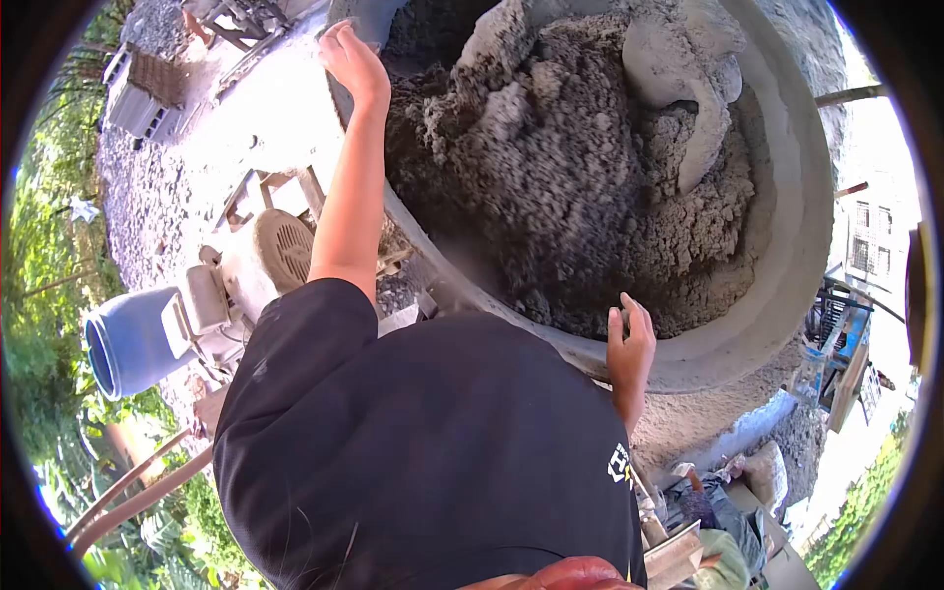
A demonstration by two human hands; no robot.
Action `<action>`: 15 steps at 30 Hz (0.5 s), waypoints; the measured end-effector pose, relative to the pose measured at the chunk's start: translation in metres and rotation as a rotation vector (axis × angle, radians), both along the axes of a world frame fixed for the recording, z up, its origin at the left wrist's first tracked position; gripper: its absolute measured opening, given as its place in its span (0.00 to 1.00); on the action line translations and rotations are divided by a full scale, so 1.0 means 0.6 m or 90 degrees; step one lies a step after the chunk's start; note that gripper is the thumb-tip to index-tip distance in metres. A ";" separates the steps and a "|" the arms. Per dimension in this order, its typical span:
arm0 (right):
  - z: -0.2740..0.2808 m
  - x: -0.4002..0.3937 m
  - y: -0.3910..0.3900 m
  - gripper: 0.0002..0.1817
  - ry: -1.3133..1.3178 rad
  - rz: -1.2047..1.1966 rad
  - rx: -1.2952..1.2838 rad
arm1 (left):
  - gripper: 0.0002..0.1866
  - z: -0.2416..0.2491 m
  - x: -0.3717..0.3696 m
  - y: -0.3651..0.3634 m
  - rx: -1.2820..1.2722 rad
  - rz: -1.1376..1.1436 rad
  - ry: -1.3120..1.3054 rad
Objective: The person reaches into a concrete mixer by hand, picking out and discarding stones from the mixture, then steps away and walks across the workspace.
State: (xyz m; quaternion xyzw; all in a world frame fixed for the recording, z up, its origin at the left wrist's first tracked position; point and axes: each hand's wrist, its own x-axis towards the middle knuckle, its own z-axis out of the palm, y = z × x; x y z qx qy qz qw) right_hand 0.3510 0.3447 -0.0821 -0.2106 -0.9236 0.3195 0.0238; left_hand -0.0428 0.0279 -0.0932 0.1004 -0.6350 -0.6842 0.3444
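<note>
A large round mixer drum (pixel 787 256) stands in front of me, its inner wall coated in grey cement. Inside lies a heap of damp grey mortar mix (pixel 551 147), partly blurred by motion. A cement-caked mixing paddle (pixel 678 59) rises out of the mix at the upper right. My left hand (pixel 352 64) is at the drum's far left rim, fingers together and bent over the edge. Over the near rim is my right hand (pixel 632 344), thumb and fingers pointing up and slightly apart, with nothing visible in them.
A dusty motor (pixel 270 251) sits left of the drum, beside a blue barrel (pixel 138 339). Hollow blocks (pixel 138 93) lie on the ground at the upper left. Another person (pixel 713 541) is at the lower right. Blue-framed equipment (pixel 836 339) stands at the right.
</note>
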 end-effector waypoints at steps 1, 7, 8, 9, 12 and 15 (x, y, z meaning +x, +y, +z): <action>-0.001 -0.005 -0.001 0.18 0.011 0.016 0.014 | 0.19 -0.007 -0.008 -0.004 -0.035 0.005 0.020; 0.052 -0.088 -0.001 0.24 0.187 0.123 0.016 | 0.19 -0.012 -0.014 0.007 -0.063 -0.029 0.019; 0.067 -0.109 -0.003 0.24 0.184 0.121 0.019 | 0.18 -0.015 -0.016 0.010 -0.067 -0.046 0.028; 0.081 -0.132 -0.011 0.26 0.213 0.168 0.044 | 0.17 -0.018 -0.019 0.012 -0.071 -0.063 0.038; 0.101 -0.204 -0.030 0.31 0.264 0.260 0.080 | 0.14 -0.007 -0.009 0.029 -0.151 -0.053 0.068; 0.094 -0.301 -0.011 0.34 0.335 0.250 0.142 | 0.14 -0.010 -0.006 0.030 -0.131 -0.081 0.058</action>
